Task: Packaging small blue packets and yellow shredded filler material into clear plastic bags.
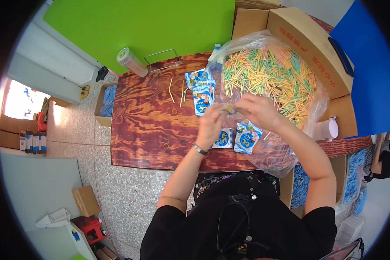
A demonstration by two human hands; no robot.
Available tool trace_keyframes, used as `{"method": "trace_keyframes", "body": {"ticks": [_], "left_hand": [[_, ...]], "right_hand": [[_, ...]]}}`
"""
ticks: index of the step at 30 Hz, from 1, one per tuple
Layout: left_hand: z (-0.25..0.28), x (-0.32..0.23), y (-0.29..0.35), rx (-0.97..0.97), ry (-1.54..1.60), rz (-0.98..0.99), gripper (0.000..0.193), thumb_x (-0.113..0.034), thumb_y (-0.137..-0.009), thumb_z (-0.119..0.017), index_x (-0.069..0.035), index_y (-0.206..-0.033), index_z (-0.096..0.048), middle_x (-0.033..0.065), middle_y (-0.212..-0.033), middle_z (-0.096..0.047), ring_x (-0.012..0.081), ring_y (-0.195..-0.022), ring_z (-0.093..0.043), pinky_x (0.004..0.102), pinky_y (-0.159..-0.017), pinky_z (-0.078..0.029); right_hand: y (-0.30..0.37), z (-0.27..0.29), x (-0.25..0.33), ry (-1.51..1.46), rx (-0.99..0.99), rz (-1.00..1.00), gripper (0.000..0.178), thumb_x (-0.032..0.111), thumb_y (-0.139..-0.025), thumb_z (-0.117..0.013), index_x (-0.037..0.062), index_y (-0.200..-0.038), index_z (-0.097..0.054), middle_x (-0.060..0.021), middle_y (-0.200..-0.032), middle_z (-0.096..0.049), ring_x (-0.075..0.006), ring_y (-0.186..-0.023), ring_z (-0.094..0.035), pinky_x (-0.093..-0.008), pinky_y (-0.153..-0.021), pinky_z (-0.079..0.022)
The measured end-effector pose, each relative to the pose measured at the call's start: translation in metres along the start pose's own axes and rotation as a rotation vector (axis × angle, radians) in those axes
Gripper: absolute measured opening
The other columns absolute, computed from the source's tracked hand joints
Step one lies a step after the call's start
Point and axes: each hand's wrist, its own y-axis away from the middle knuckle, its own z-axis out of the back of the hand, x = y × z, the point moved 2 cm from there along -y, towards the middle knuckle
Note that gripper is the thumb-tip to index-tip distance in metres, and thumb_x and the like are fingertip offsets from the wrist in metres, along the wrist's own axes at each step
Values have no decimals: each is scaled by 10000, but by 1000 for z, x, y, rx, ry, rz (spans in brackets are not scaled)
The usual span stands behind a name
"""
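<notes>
My left hand (209, 125), a bracelet on its wrist, and my right hand (261, 112) meet above the middle of the table. Both are closed on a small greyish, partly yellow thing (228, 109), blurred and mostly covered by fingers. Close beyond them, a big clear plastic bag in a cardboard box is heaped with thin green, yellow and orange sticks (271, 76). Blue-and-white packets (203, 97) lie in a pile just left of the bag. Nearer my body are further packets (248, 138), one of them partly under my left hand.
On the dark red wood-grain table (147, 125) lie a few loose sticks (172, 90) and rubber bands (166, 146). A cylindrical canister (132, 63) and a wire stand (164, 60) are at the back left. A light purple mug (327, 129) stands right of the bag.
</notes>
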Motion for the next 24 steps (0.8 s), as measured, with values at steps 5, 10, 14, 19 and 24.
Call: {"method": "trace_keyframes", "body": {"ticks": [5, 10, 14, 19, 24], "left_hand": [[49, 37, -11, 53, 31, 312, 137, -98, -914, -613, 18, -841, -619, 62, -792, -534, 99, -671, -482, 274, -593, -412], [51, 89, -26, 64, -148, 339, 193, -151, -876, -658, 27, -808, -628, 78, -632, -566, 82, -583, -483, 294, -537, -405], [43, 103, -27, -117, -312, 252, 253, -190, -808, -739, -3, -958, -658, 91, -700, -677, 142, -650, -655, 282, -601, -496], [34, 84, -23, -153, -621, 219, 375, -192, -779, -747, -41, -1090, -601, 145, -1046, -636, 301, -948, -612, 380, -779, -493], [21, 32, -19, -241, -576, -156, 341, -138, -801, -719, -39, -1103, -594, 153, -1155, -570, 340, -1062, -515, 422, -889, -434]], "right_hand": [[4, -29, -45, -230, -209, -82, 257, 92, -853, -627, 124, -1106, -655, -103, -849, -637, -288, -747, -630, -361, -644, -503], [57, -19, -145, 3, -158, -488, 122, 201, -848, -611, 116, -912, -668, -114, -809, -667, -313, -741, -646, -415, -654, -504], [77, -57, -100, -196, 422, -176, 250, 319, -792, -674, 113, -928, -641, -101, -894, -666, -304, -874, -647, -440, -710, -505], [85, -84, -61, 27, 317, -465, 446, 367, -759, -722, 115, -1092, -567, -151, -1044, -620, -340, -946, -618, -440, -774, -495], [94, -90, -69, 1, 194, -503, 403, 355, -791, -698, 106, -1087, -582, -143, -1052, -621, -336, -972, -608, -435, -793, -489]]}}
